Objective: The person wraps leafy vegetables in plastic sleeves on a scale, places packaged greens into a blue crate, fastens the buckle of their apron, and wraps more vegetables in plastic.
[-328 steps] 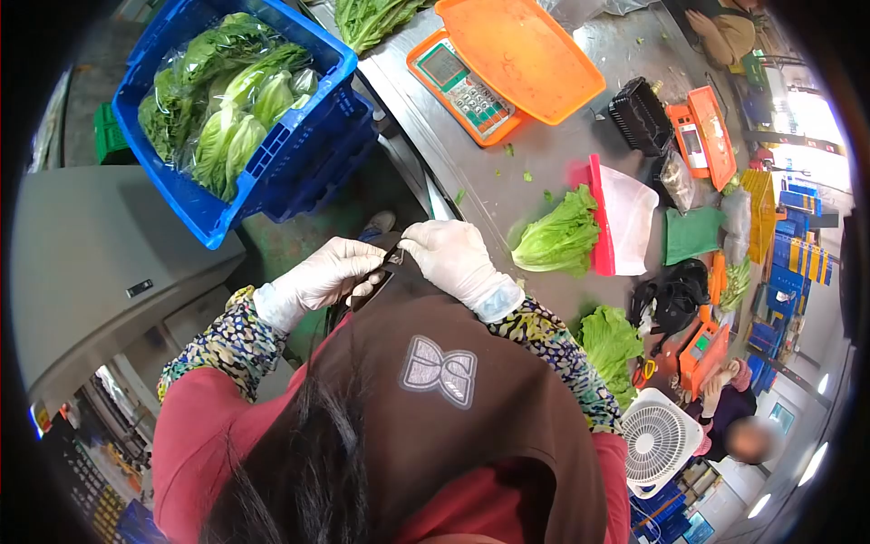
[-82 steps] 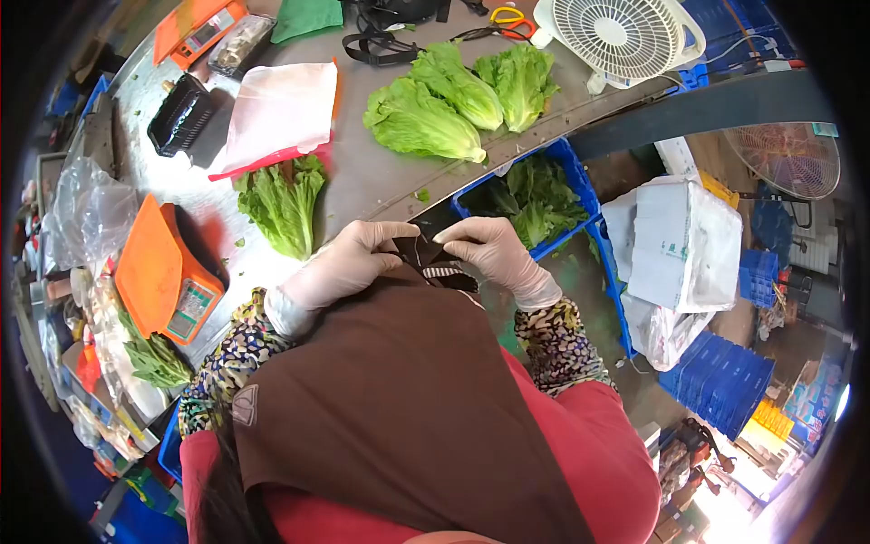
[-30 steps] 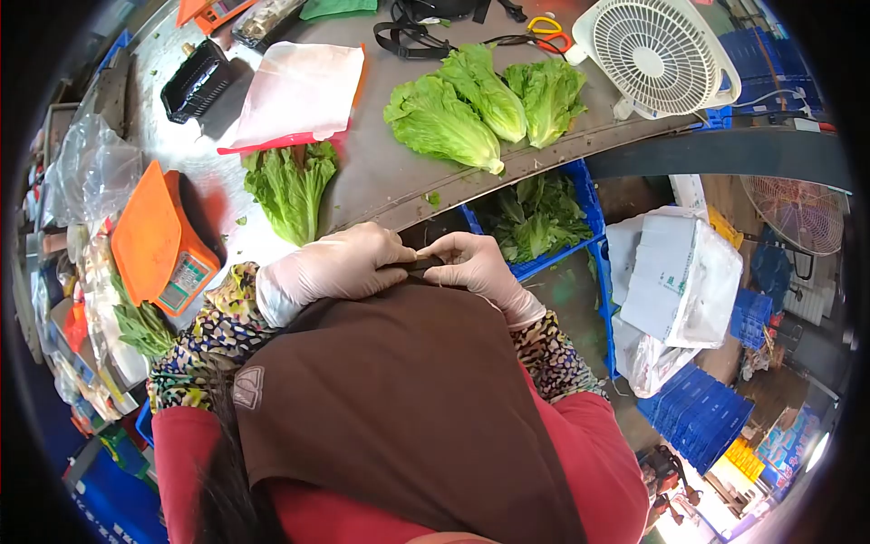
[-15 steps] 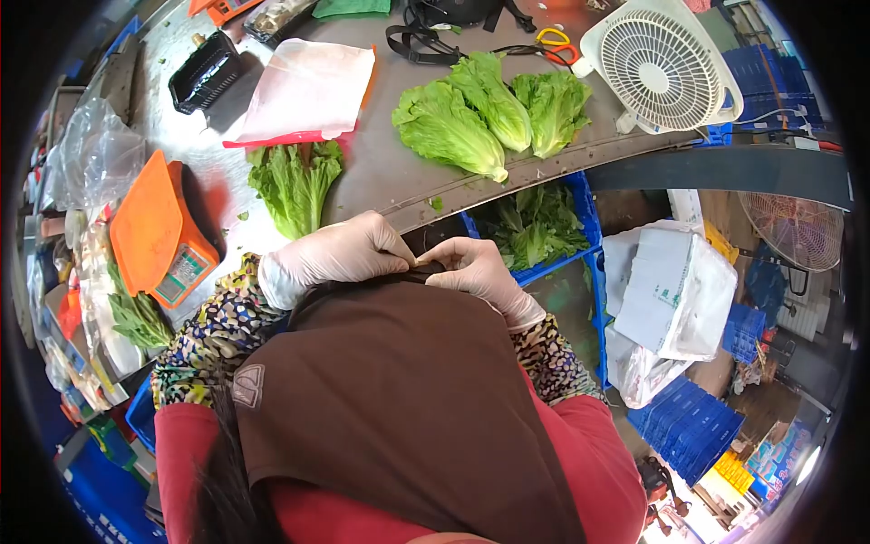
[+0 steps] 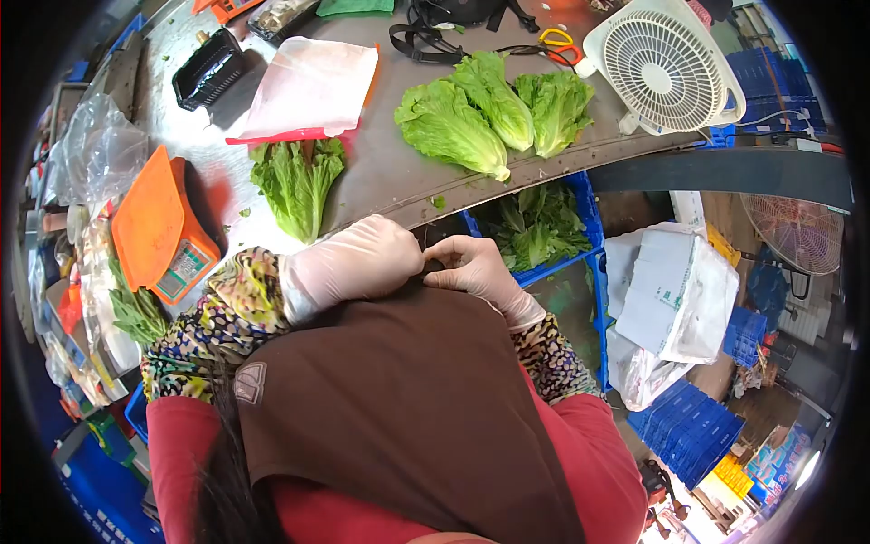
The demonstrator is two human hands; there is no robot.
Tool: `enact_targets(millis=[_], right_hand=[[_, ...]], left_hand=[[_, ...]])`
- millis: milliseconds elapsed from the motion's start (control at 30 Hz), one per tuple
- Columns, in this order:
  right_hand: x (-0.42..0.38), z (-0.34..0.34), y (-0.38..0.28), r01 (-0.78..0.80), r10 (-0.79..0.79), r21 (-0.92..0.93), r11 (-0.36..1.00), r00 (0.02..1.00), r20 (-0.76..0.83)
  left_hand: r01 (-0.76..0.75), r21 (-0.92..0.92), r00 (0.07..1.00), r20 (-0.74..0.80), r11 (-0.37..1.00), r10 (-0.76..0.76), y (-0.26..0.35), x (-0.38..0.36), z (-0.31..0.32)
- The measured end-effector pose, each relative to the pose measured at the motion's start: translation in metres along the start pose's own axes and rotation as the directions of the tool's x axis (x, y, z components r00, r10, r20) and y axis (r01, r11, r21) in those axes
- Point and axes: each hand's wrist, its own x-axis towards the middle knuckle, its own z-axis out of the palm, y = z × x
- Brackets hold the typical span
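Both hands wear whitish gloves and meet at the far edge of the brown apron (image 5: 399, 381) that covers my front. My left hand (image 5: 367, 257) is curled closed over that edge, its fingertips turned down and hidden. Close beside it, my right hand (image 5: 471, 267) pinches dark material at the apron's edge between thumb and finger. Just beyond my left hand, a bunch of leafy lettuce (image 5: 297, 186) lies on the metal table (image 5: 372, 172). Several lettuce heads (image 5: 453, 127) lie farther back, left of the fan.
An orange scale (image 5: 163, 227) stands at left, near a black tray (image 5: 208, 68) and a white-pink sheet (image 5: 313, 86). A white fan (image 5: 666, 77) and scissors (image 5: 560, 45) are at back right. Below the table edge, a blue crate (image 5: 594, 213) holds leaves; a white foam box (image 5: 675, 290) sits right.
My left hand has rolled over from a fingertip pinch, so its back now faces up and its fingers are hidden. My right hand stays nearly in place, still pinching.
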Motion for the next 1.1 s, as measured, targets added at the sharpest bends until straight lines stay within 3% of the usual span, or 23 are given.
enact_targets(millis=[67,133,267,400,533,633,733,800,833,867,900,933,1000,1033,1100], right_hand=[[-0.001,0.002,-0.004,-0.009,0.009,0.023,1.0,1.0,0.003],[-0.002,0.004,-0.009,-0.04,0.036,-0.083,0.996,0.998,-0.05],[-0.003,0.003,-0.003,0.009,-0.008,0.013,1.0,0.997,-0.075],[-0.005,-0.002,0.002,0.048,-0.059,-0.137,0.989,0.995,-0.08],[-0.013,-0.005,-0.003,0.027,-0.042,-0.216,0.976,0.997,-0.066],[-0.014,-0.003,-0.004,-0.006,-0.004,-0.139,0.99,0.997,-0.075],[-0.013,-0.002,-0.001,-0.037,0.029,-0.073,0.997,0.993,-0.114],[-0.015,-0.003,0.001,-0.022,0.018,-0.037,0.999,0.993,-0.114],[-0.016,-0.004,0.002,-0.001,0.001,0.0,1.0,0.993,-0.119],[-0.016,-0.005,0.001,-0.004,0.004,-0.004,1.0,0.994,-0.113],[-0.017,-0.005,-0.001,-0.003,0.006,0.023,1.0,0.993,-0.118],[-0.019,-0.004,-0.002,-0.003,0.009,0.05,0.999,0.992,-0.125],[-0.019,-0.004,-0.005,-0.018,0.023,0.048,0.999,0.993,-0.115],[-0.019,-0.004,-0.006,-0.029,0.034,0.048,0.998,0.994,-0.108],[-0.017,-0.009,0.002,-0.022,0.023,0.011,1.0,0.996,-0.087]], left_hand=[[0.077,0.211,0.987,-0.155,0.974,-0.045,0.008,0.004,-0.001],[0.063,0.212,0.976,-0.216,0.975,-0.016,0.003,0.012,0.012],[0.008,0.173,0.931,-0.361,0.985,0.056,0.001,0.011,0.015],[-0.03,0.178,0.895,-0.434,0.984,0.106,-0.004,0.004,0.015],[0.051,0.199,0.844,-0.533,0.979,0.064,-0.011,-0.004,0.018],[0.052,0.169,0.812,-0.581,0.984,0.057,-0.013,-0.006,0.019],[0.087,0.064,0.831,-0.555,0.994,-0.037,-0.012,-0.007,0.022],[0.119,-0.262,0.871,-0.435,0.958,-0.228,-0.009,-0.01,0.021],[0.126,-0.267,0.868,-0.436,0.956,-0.236,-0.007,-0.011,0.023],[0.1,-0.561,0.874,-0.345,0.821,-0.342,-0.005,-0.012,0.024],[0.074,-0.797,0.885,-0.225,0.599,-0.409,-0.004,-0.012,0.025],[0.075,-0.8,0.883,-0.224,0.596,-0.412,-0.004,-0.012,0.028],[0.056,-0.962,0.885,-0.076,0.267,-0.46,-0.007,-0.009,0.035],[0.054,-0.963,0.882,-0.078,0.264,-0.465,-0.009,-0.009,0.034],[0.076,-0.996,0.915,0.048,0.055,-0.4,-0.012,-0.009,0.034]])
